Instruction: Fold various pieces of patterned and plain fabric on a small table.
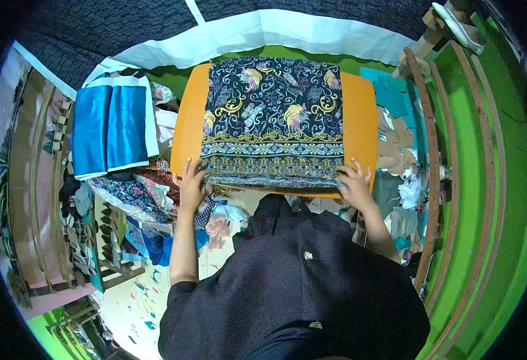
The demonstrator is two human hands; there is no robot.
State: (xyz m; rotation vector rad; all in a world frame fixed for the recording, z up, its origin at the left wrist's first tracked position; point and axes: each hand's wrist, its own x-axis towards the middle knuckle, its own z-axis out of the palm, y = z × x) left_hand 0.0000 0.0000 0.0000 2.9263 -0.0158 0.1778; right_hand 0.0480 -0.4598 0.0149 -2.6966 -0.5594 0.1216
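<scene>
A dark patterned cloth (272, 111) with yellow, white and purple motifs and a banded border lies spread over an orange table (359, 108). Its near edge looks slightly rolled or folded. At the near left corner of the cloth is my left hand (191, 183), fingers spread, the inner fingertips touching the fabric. My right hand (356, 185) mirrors it at the near right corner, fingers also apart, with the inner ones on the cloth's edge. The undersides of both hands are hidden.
Left of the table, shiny blue fabric (107, 129) with white edging lies on a pile of printed cloths (134, 198). Scraps (395, 144) in tan, white and teal lie to the right, beside wooden rails (428, 156). A wooden rack (104, 240) stands lower left.
</scene>
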